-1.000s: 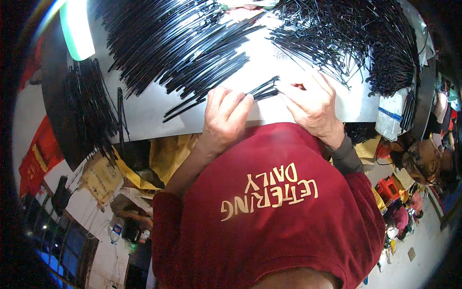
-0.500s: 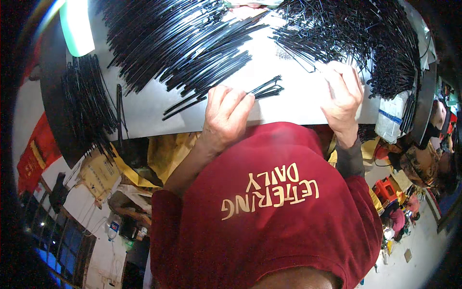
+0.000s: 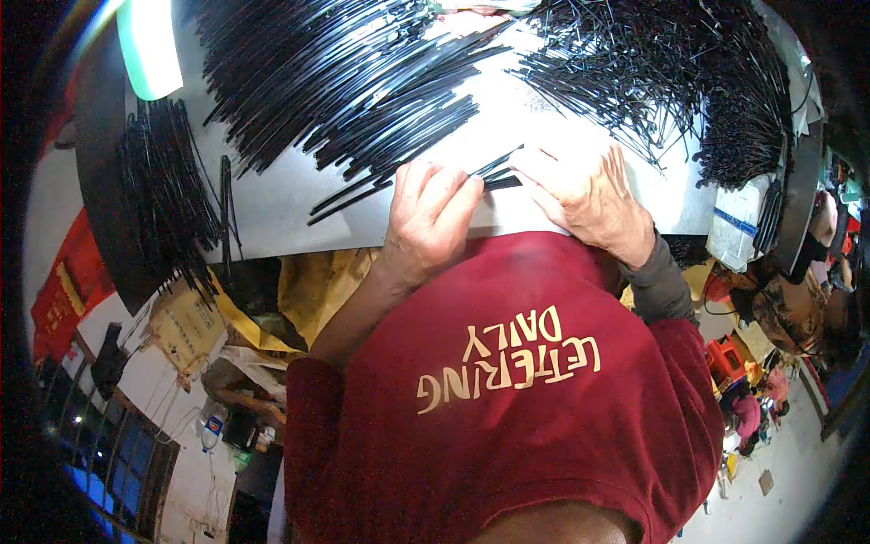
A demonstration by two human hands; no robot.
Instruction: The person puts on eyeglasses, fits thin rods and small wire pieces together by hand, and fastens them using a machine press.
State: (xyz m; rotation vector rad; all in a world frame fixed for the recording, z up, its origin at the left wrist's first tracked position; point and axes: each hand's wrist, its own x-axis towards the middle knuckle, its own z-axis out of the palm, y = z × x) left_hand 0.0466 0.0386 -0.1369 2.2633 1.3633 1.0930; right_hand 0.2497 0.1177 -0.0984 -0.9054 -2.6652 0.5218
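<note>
My left hand is closed at the near edge of the white table, its fingers wrapped round a small bunch of thin black rods that pokes out to the right. My right hand has its fingertips pinched together at the far tips of that bunch. What those fingers grip is hidden behind them. Beyond my left hand lies a wide spread of black rods, aligned on a slant. To the far right is a tangled heap of similar thin black pieces.
Another bundle of black rods hangs over the table's left edge. A white-and-green object stands at the far left. At the right edge sits a white block with a blue band. Yellow sheeting hangs below the table.
My right hand has moved left, from beside the tangled heap to the tips of the bunch in my left hand. My left hand has stayed nearly in place.
</note>
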